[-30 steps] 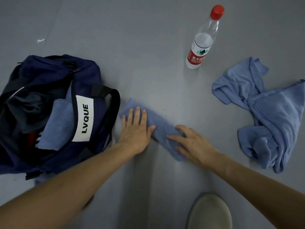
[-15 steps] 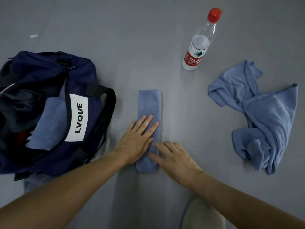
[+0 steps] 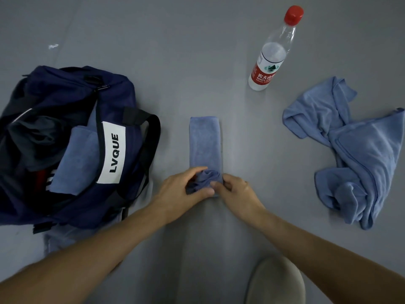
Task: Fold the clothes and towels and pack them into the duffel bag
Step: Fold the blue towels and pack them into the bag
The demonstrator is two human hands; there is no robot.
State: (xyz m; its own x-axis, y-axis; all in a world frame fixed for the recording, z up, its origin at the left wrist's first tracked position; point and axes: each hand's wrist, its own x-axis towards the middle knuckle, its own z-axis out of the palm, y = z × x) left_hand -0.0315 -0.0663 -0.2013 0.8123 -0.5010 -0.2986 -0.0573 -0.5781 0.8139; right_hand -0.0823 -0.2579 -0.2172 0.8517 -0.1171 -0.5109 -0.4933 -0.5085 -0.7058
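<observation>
Your left grip [image 3: 184, 191] and right grip [image 3: 236, 189] both pinch near end of blue towel strip [image 3: 205, 141]; long axis runs straight away from you.

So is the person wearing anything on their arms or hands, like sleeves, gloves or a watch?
Nothing shows. The left hand and right hand are bare: no gloves, no rings that I can see. Both forearms are uncovered to the frame's edge, with no sleeve, watch or bracelet.
</observation>
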